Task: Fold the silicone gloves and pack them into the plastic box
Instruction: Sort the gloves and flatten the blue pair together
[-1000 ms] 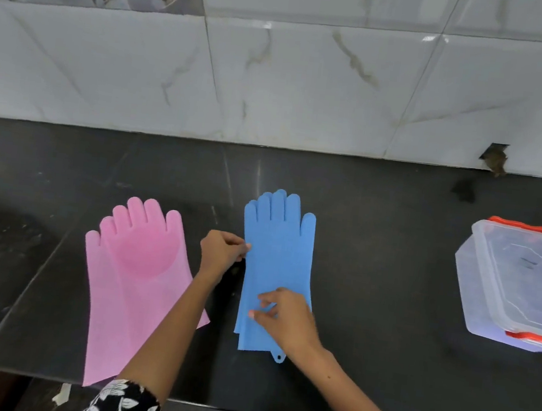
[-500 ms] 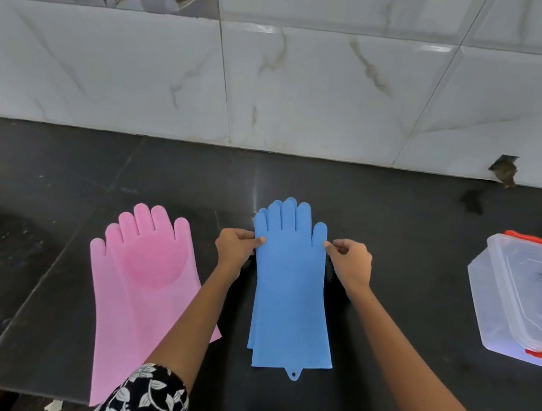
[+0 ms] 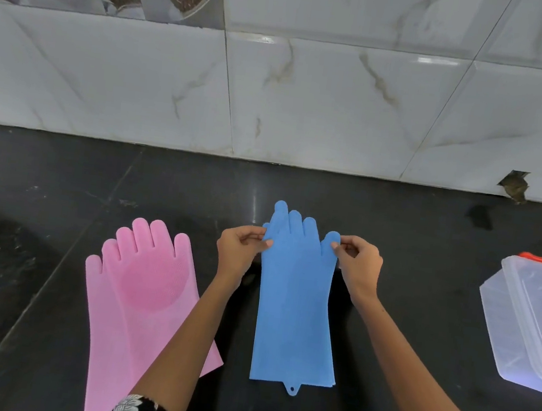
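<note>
Left hand point(image 3: 240, 252) and right hand point(image 3: 359, 266): fingers pinched on blue glove point(image 3: 296, 309) edges, finger end. Risk: slick silicone slips, fold skews. Lidded plastic box point(image 3: 526, 322) right of glove.

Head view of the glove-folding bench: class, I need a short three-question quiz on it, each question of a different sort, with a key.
1. True or false: both hands pinch the blue glove at its finger end.
2. Which glove lies untouched? A) pink B) blue C) neither
3. Fill in: the plastic box, at the right on the counter, has its lid ____.

Key
1. True: the left hand and the right hand each pinch an edge.
2. A: the pink glove lies flat, no fingers on it.
3. On.
</note>
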Action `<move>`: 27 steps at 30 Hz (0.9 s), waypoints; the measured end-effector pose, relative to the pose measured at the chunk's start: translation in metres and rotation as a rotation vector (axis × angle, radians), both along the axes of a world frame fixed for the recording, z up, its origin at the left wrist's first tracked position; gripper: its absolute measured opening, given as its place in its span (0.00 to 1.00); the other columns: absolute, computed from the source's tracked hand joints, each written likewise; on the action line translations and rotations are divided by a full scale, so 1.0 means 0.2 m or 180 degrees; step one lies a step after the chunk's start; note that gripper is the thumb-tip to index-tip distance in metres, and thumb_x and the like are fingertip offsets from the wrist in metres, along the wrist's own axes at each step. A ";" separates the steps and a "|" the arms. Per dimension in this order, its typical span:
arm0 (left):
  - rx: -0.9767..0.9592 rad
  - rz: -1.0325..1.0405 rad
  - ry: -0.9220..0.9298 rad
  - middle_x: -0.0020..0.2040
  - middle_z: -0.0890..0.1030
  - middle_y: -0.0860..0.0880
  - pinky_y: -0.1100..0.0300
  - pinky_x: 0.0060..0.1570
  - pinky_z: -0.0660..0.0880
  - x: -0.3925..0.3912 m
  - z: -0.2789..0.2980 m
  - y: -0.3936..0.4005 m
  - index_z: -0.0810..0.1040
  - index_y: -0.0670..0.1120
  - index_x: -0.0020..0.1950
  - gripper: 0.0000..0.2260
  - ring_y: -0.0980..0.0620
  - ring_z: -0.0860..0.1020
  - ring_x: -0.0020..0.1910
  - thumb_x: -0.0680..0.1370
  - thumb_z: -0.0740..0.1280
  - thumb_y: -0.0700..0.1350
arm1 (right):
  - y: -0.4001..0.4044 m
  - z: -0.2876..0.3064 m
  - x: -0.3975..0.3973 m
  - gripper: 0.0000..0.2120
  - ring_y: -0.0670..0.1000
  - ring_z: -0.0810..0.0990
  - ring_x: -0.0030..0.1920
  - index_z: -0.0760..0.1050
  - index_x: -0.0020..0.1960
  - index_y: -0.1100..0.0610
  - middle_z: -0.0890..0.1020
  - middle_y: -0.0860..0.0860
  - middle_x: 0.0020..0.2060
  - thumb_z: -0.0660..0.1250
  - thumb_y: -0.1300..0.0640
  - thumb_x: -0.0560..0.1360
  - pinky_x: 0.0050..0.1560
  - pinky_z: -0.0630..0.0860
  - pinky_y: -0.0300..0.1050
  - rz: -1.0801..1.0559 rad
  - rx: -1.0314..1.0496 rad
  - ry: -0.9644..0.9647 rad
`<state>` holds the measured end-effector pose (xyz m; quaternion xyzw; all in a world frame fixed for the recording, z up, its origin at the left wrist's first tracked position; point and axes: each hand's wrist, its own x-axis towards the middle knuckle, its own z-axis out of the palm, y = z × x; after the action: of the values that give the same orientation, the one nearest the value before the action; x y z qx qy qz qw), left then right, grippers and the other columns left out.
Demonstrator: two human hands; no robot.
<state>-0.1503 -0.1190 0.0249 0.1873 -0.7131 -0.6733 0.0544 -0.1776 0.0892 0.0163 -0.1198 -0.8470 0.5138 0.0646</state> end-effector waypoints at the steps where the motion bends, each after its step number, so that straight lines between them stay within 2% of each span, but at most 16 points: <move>1: 0.0027 0.0063 -0.0070 0.49 0.85 0.42 0.52 0.53 0.80 -0.01 0.00 0.00 0.82 0.37 0.52 0.11 0.47 0.84 0.48 0.70 0.74 0.36 | 0.00 0.00 -0.01 0.04 0.50 0.82 0.41 0.81 0.47 0.57 0.83 0.49 0.38 0.70 0.58 0.73 0.45 0.82 0.53 -0.0044 -0.0017 -0.0006; 5: 0.0030 0.0303 -0.0585 0.50 0.84 0.40 0.53 0.52 0.80 -0.03 -0.05 0.01 0.82 0.36 0.52 0.12 0.46 0.83 0.47 0.69 0.75 0.36 | -0.01 -0.06 -0.04 0.08 0.52 0.82 0.44 0.80 0.51 0.59 0.83 0.52 0.41 0.70 0.58 0.73 0.47 0.82 0.55 -0.0011 0.0096 -0.0308; 10: -0.0277 0.0313 -0.0534 0.48 0.85 0.42 0.55 0.51 0.80 0.01 -0.09 0.03 0.83 0.38 0.50 0.12 0.49 0.83 0.44 0.69 0.76 0.39 | -0.01 -0.08 -0.03 0.12 0.51 0.82 0.45 0.80 0.55 0.61 0.84 0.52 0.43 0.70 0.57 0.73 0.48 0.81 0.54 0.0062 0.0180 -0.0393; 14: -0.0695 0.0098 -0.0473 0.46 0.85 0.45 0.64 0.45 0.79 0.14 -0.11 0.03 0.83 0.39 0.52 0.13 0.53 0.83 0.41 0.69 0.76 0.41 | 0.01 -0.05 0.12 0.09 0.42 0.80 0.38 0.81 0.51 0.56 0.80 0.40 0.36 0.72 0.58 0.71 0.43 0.79 0.41 0.0349 0.0339 -0.0316; 17: -0.0799 -0.0043 -0.0396 0.43 0.85 0.50 0.75 0.36 0.75 0.28 -0.12 0.05 0.84 0.41 0.51 0.12 0.61 0.81 0.38 0.68 0.76 0.40 | 0.05 -0.05 0.32 0.10 0.38 0.82 0.39 0.81 0.51 0.50 0.82 0.36 0.40 0.73 0.58 0.70 0.41 0.79 0.35 0.0715 0.0403 -0.0297; 21: -0.0820 -0.0164 -0.0421 0.44 0.85 0.52 0.69 0.42 0.78 0.45 -0.12 0.06 0.84 0.44 0.52 0.12 0.57 0.82 0.40 0.70 0.76 0.40 | 0.11 -0.07 0.55 0.08 0.38 0.81 0.38 0.81 0.47 0.49 0.82 0.39 0.38 0.75 0.54 0.69 0.40 0.78 0.34 0.0789 0.0542 -0.0517; 27: -0.0902 -0.0193 -0.0554 0.40 0.83 0.56 0.71 0.40 0.76 0.56 -0.11 0.09 0.85 0.46 0.48 0.07 0.60 0.82 0.40 0.70 0.75 0.43 | 0.10 -0.05 0.72 0.06 0.39 0.79 0.36 0.80 0.44 0.47 0.81 0.40 0.36 0.74 0.49 0.69 0.35 0.76 0.35 0.0678 0.0979 -0.0597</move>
<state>-0.0381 -0.1019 0.0038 0.2139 -0.8083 -0.5485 -0.0021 -0.0331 0.1096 0.0064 -0.0655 -0.9257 0.3690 -0.0517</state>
